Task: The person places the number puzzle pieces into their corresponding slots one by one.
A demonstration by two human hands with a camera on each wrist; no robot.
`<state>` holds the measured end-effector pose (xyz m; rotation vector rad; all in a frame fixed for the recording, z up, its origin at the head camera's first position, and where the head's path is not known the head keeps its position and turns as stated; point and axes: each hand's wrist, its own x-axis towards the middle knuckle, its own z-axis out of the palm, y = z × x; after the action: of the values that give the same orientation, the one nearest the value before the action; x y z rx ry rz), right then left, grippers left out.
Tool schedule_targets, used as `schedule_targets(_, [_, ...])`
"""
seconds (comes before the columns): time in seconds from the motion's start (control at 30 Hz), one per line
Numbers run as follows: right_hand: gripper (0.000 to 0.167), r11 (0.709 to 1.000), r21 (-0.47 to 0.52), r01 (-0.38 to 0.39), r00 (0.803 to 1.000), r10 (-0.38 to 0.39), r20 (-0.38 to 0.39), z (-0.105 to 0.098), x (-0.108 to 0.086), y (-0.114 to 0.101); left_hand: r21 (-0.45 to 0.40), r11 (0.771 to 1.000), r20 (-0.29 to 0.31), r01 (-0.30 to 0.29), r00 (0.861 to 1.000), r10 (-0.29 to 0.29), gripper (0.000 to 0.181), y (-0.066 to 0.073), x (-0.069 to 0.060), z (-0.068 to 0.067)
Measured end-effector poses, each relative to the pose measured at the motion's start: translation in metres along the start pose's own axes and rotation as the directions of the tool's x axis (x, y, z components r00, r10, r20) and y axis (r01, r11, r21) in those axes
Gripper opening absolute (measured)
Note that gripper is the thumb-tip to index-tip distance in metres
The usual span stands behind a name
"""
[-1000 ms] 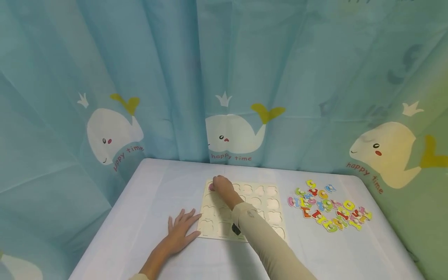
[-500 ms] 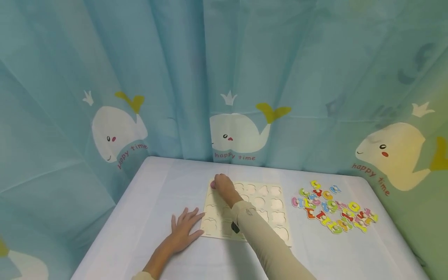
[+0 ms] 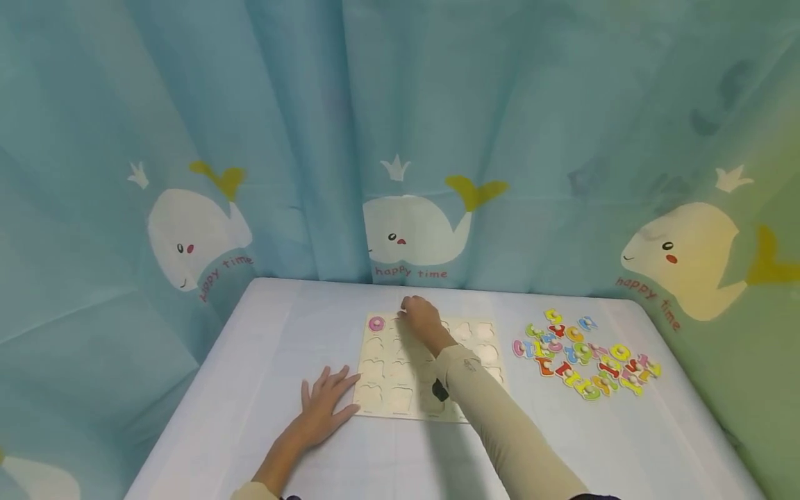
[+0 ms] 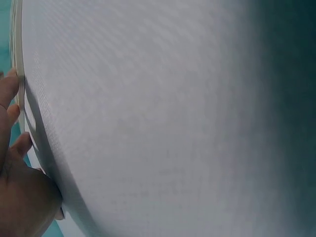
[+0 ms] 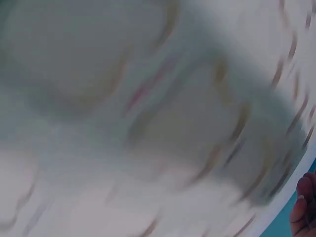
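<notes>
In the head view a pale wooden puzzle board [image 3: 385, 414] with rows of cut-out recesses lies mid-table. A round pink puzzle piece [image 3: 376, 324] sits in its far left recess. My left hand [image 3: 321, 408] lies with spread fingers on the cloth, its fingertips at the board's left edge; the left wrist view shows that board edge [image 4: 18, 44] beside the fingers. My right hand [image 3: 425, 321] is over the far side of the board, right of the pink piece, with loosely bent fingers and nothing visible in them. In the blurred right wrist view only some fingers [image 5: 303, 205] show.
To the board's right lies a loose pile of colourful number-shaped puzzle pieces [image 3: 581, 352] with small knobs. A white cloth covers the table [image 3: 300, 312]. Behind it hangs a blue curtain [image 3: 312, 139] with printed whales.
My right hand has let go of the pink piece, which now shows in the far left recess, and moved to the right. My left hand stays by the board's edge.
</notes>
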<state>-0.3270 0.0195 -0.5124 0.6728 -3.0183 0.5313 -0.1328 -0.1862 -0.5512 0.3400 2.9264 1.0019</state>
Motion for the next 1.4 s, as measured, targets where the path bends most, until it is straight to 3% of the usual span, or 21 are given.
schedule_targets(0.23, [0.015,0.994,-0.053,-0.100,0.995,0.100,-0.012,-0.026,-0.010,0.057,-0.012,1.000,-0.022,0.011,1.000,-0.012,0.052,-0.002,0.002,0.001])
schedule_targets(0.53, [0.015,0.984,-0.018,-0.176,0.983,0.175,-0.048,-0.057,-0.045,0.127,0.001,1.000,-0.012,0.007,1.000,-0.007,0.052,-0.003,0.003,0.003])
schedule_targets(0.77, [0.018,0.982,-0.038,-0.184,0.983,0.184,0.003,-0.077,-0.063,0.156,-0.001,1.000,-0.042,0.002,0.999,-0.002,0.051,-0.004,-0.003,-0.001])
schedule_targets(1.03, [0.012,0.992,-0.028,-0.122,0.982,0.125,0.140,-0.089,-0.093,0.178,-0.012,1.000,-0.013,0.003,1.000,-0.003,0.052,-0.005,-0.004,0.000])
schedule_targets(1.27, [0.014,0.993,0.002,-0.119,0.944,0.112,0.311,-0.106,-0.123,0.195,-0.003,1.000,-0.022,-0.001,1.000,0.000,0.052,-0.002,-0.001,0.002])
schedule_targets(1.4, [0.019,0.984,0.011,-0.178,0.892,0.156,0.424,-0.111,-0.138,0.203,-0.004,1.000,-0.014,-0.003,1.000,0.003,0.052,0.000,0.001,0.002])
